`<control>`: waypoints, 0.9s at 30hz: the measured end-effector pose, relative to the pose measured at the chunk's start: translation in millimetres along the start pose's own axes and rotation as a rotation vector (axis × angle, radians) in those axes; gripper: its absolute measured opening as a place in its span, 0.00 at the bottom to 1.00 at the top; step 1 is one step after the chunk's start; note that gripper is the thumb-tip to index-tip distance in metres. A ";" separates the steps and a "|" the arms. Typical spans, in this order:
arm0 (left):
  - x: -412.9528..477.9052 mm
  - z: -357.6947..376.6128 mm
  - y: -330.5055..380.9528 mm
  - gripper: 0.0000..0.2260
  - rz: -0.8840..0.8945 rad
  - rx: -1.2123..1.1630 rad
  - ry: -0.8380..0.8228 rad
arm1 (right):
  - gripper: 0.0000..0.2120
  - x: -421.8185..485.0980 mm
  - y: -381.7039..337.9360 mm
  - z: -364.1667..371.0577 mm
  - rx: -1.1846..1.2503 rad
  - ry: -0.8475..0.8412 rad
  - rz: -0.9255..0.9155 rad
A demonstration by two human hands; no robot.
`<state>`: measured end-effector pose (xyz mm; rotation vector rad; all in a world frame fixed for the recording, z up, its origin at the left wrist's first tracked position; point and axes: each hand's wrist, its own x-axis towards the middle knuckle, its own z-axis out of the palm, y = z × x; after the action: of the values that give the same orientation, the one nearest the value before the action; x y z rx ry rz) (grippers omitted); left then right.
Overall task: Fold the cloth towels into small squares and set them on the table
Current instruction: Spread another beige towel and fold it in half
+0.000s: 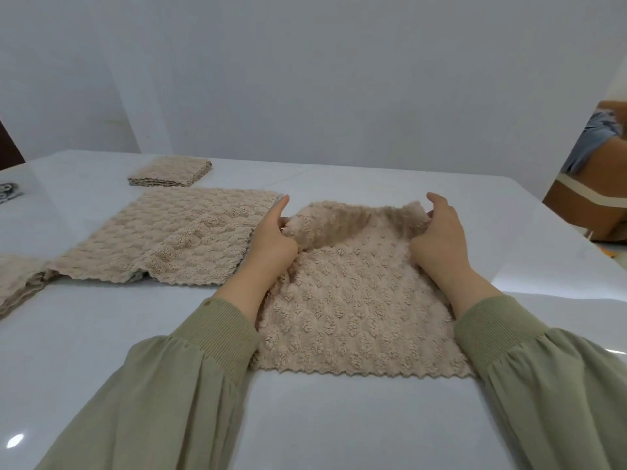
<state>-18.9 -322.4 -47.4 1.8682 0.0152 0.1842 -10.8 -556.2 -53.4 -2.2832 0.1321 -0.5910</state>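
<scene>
- Your left hand (271,242) pinches the far left corner of the towel (356,300); its index finger lies straight, pointing away from you.
- Your right hand (437,239) grips the far right corner, fingers curled into the pile, thumb raised.
- Between your hands the towel's far edge is lifted off the table (339,429) and curls back toward you. The near scalloped edge lies flat between your sleeves (190,374).
- A flat towel (169,239) lies spread just left of your left hand. The hand covers the gap, so whether the two towels touch cannot be told.
- A folded square (169,171) sits beyond the flat towel, apart from it.
- A stack (17,283) of folded cloth meets the flat towel's near left corner. The frame cuts it off, and its layers cannot be counted.
- A dark object (8,193) at the table's left edge is cut off and cannot be identified.
- A box (593,198) stands beyond the table's right side, partly out of frame.
</scene>
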 end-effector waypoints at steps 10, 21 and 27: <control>-4.4 2.6 3.1 0.28 0.036 0.065 -0.036 | 0.15 -3.1 -6.8 4.8 0.032 0.117 -0.168; -0.1 -4.5 2.3 0.11 0.154 0.371 0.281 | 0.08 8.6 -9.3 -2.6 -0.495 0.131 -0.162; -5.2 -5.0 10.4 0.10 0.071 0.209 0.311 | 0.09 20.7 -10.9 -11.0 -0.376 -0.084 0.133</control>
<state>-25.6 -321.3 -36.7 2.0317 0.1880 0.5387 1.6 -561.3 -31.3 -2.6314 0.3790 -0.4273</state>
